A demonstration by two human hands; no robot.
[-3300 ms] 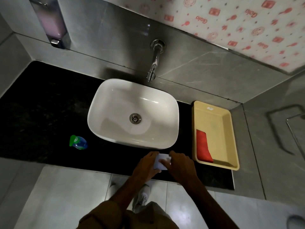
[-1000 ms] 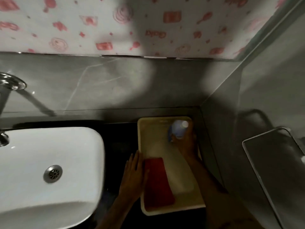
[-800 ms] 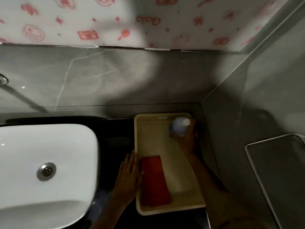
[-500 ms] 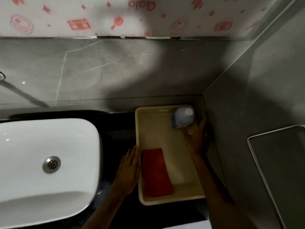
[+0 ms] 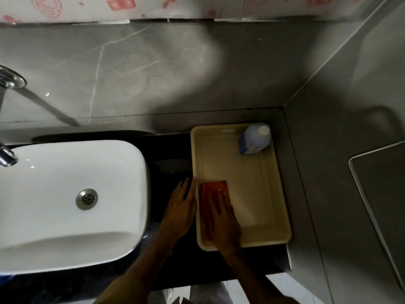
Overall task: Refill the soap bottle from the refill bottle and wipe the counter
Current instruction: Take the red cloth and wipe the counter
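A blue bottle with a white cap (image 5: 254, 139) stands upright in the far right corner of a cream tray (image 5: 277, 189). A red cloth (image 5: 213, 187) lies in the tray's near left part. My right hand (image 5: 221, 218) lies flat on the cloth with fingers spread, covering its near half. My left hand (image 5: 180, 210) rests flat on the black counter (image 5: 173, 154), its fingers against the tray's left wall. Neither hand holds anything.
A white basin (image 5: 54, 194) with a metal drain fills the left side; a chrome tap (image 5: 7, 84) juts from the grey wall above it. A grey side wall closes the counter on the right. The counter's front edge runs below the tray.
My right hand let go of the blue bottle, left it standing in the tray's far corner, and came down onto the red cloth. My left hand stayed beside the tray.
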